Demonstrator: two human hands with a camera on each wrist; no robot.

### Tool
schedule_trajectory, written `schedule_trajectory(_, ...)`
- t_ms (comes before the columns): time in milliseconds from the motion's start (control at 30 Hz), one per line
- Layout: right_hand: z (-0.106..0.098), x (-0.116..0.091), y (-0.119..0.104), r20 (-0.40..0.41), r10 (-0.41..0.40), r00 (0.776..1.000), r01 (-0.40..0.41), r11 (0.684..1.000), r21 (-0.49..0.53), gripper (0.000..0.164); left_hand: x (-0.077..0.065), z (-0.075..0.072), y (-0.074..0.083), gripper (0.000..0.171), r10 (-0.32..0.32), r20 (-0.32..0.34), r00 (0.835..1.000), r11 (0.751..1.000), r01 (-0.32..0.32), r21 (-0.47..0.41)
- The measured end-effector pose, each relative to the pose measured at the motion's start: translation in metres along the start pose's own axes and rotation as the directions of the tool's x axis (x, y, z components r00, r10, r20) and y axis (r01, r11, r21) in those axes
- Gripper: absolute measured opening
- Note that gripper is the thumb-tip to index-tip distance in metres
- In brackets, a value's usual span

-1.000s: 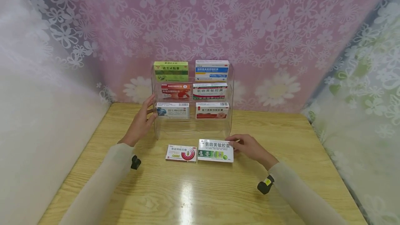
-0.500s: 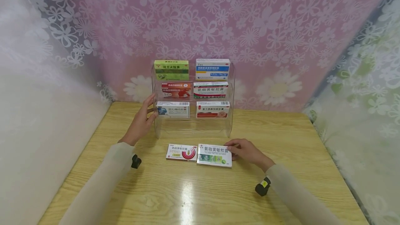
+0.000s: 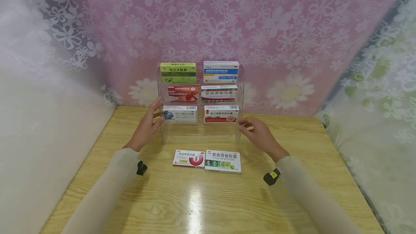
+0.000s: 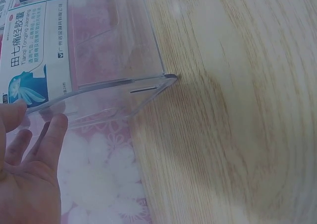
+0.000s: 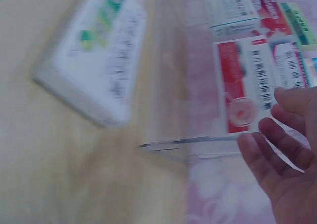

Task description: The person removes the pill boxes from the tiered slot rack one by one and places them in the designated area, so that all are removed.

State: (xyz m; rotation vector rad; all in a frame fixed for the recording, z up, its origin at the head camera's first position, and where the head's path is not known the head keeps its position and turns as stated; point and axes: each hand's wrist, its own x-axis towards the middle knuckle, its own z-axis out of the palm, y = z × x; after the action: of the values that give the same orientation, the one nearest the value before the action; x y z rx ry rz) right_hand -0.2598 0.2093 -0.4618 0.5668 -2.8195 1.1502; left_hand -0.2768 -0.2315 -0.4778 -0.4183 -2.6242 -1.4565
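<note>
A clear tiered display rack stands on the table with medicine boxes on its upper tiers. My left hand holds the rack's left side, thumb at the front edge beside a white and blue medicine box, fingers along the outside. My right hand is at the rack's right side, fingertips close to the white and red medicine box, loosely bent and holding nothing. Flat in front of the rack lie a white medicine box with a green band and a white one with pink rings, side by side.
Higher on the rack sit a green box, a blue and white box, a red box and a white and green box. Flowered cloth hangs behind the wooden table and at both sides.
My right hand sets the green-banded box down flat beside the pink-ringed one, lets go of it and moves up to the rack's right side. The left hand stays put.
</note>
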Motion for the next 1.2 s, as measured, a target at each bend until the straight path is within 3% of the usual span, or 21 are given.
schedule_trajectory(133, -0.016, 0.022, -0.022, -0.088, -0.083, 0.993, 0.082, 0.997, -0.011, 0.032, -0.001, -0.001, 0.001, 0.082, 0.003, 0.001, 1.000, 1.000, -0.003, -0.004)
schedule_trajectory(233, -0.021, 0.035, -0.033, -0.101, -0.147, 0.984, 0.140, 0.988, -0.070, 0.035, -0.002, -0.001, 0.003, 0.081, -0.001, 0.005, 1.000, 1.000, 0.001, -0.008)
schedule_trajectory(333, -0.021, 0.047, -0.041, -0.058, -0.185, 0.981, 0.176, 0.976, -0.129, 0.039, -0.004, 0.000, 0.004, 0.081, -0.012, 0.007, 1.000, 1.000, 0.012, -0.014)
schedule_trajectory(500, -0.018, 0.060, -0.047, 0.069, -0.138, 0.988, 0.150, 0.965, -0.217, 0.042, -0.005, 0.000, 0.005, 0.081, -0.012, 0.010, 1.000, 1.000, 0.012, -0.022)
schedule_trajectory(633, -0.013, 0.066, -0.048, 0.113, -0.149, 0.982, 0.179, 0.924, -0.338, 0.040, -0.003, 0.000, 0.004, 0.081, -0.018, 0.006, 1.000, 1.000, 0.018, -0.008)
schedule_trajectory(900, 0.000, 0.063, -0.046, 0.065, -0.270, 0.961, 0.270, 0.856, -0.441, 0.039, -0.004, -0.001, 0.004, 0.082, -0.006, 0.009, 1.000, 1.000, 0.007, -0.019)
schedule_trajectory(1100, -0.004, 0.062, -0.056, -0.035, -0.395, 0.918, 0.347, 0.842, -0.414, 0.036, -0.002, 0.000, 0.000, 0.080, -0.001, 0.003, 1.000, 1.000, 0.001, -0.008)
schedule_trajectory(1200, -0.011, 0.058, -0.067, -0.088, -0.436, 0.896, 0.378, 0.849, -0.369, 0.034, -0.001, -0.001, -0.001, 0.080, 0.001, -0.006, 1.000, 1.000, -0.001, -0.002)
